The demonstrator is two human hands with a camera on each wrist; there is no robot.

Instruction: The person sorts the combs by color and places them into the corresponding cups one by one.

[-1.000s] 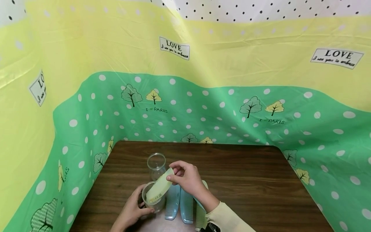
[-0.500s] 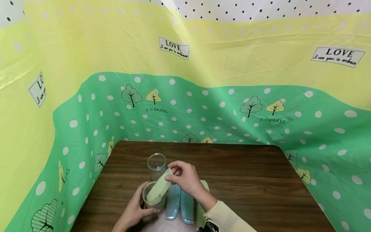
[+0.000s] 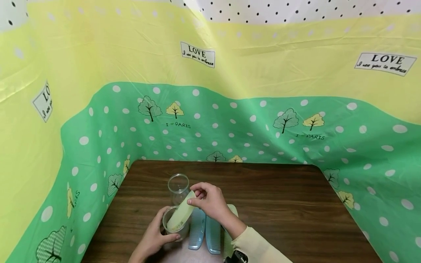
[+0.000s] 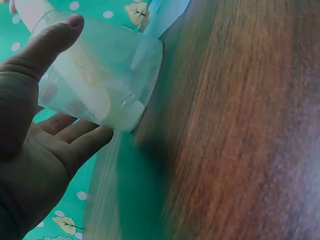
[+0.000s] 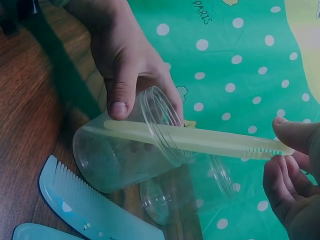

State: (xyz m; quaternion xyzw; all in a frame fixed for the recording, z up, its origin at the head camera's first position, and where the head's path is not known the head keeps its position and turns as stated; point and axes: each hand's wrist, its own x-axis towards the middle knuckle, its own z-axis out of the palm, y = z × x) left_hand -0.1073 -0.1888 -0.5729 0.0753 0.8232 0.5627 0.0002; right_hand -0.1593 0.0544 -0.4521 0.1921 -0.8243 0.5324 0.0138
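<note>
My left hand (image 3: 154, 234) holds a clear round jar (image 5: 107, 157) near the table's front, with thumb and fingers on opposite sides of its wall. A pale yellow-green comb (image 3: 181, 214) slants down into that jar; its lower end is inside and its upper end sticks out past the rim. Thumb and fingertips of my right hand (image 3: 210, 200) pinch the upper end. In the left wrist view the comb (image 4: 85, 75) shows through the jar wall, low near the base. Several comb teeth are visible by the right fingertips in the right wrist view.
Behind the held jar stands a second clear jar (image 3: 178, 195). Two blue combs (image 3: 197, 230) lie side by side to the right, with another yellow-green comb (image 3: 227, 245) partly under the right forearm. A patterned curtain (image 3: 243, 128) encloses the brown wooden table (image 3: 279, 212).
The comb has turned slightly in the right hand, showing a narrower face now. Both hands stay almost where they were, with the comb still in the jar.
</note>
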